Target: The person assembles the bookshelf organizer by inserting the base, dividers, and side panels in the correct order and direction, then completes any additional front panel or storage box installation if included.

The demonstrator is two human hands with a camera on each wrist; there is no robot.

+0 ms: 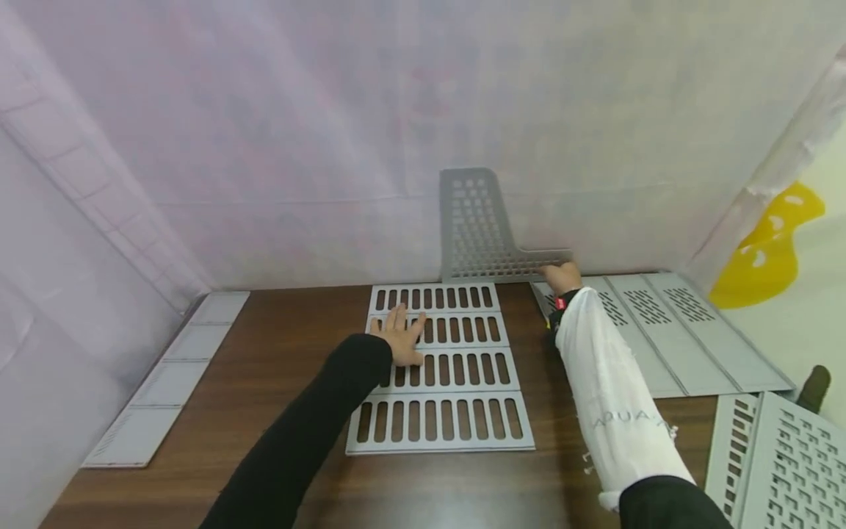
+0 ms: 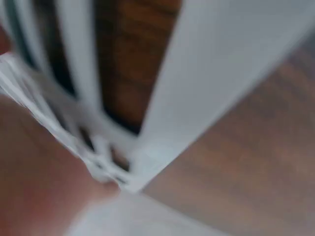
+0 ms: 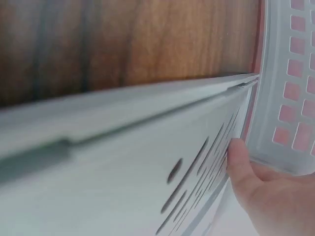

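My left hand (image 1: 401,338) rests with fingers spread on a white slotted panel (image 1: 439,393), made of several joined strips, that lies on the brown wooden surface. In the left wrist view, close and blurred, the slotted panel (image 2: 216,73) fills much of the picture. My right hand (image 1: 562,278) holds the low right end of a grey L-shaped perforated panel (image 1: 472,220), which stands against the pale sheet behind. The right wrist view shows the right hand (image 3: 280,196) at the end of the perforated panel (image 3: 261,132), its thumb close beside a light panel with oblong slots (image 3: 118,191).
At the left edge lies a narrow row of white panels (image 1: 155,382). Grey slotted panels (image 1: 694,353) lie to the right of the right sleeve, and more perforated panels (image 1: 800,470) at the lower right. A yellow shape (image 1: 760,264) is on the right wall.
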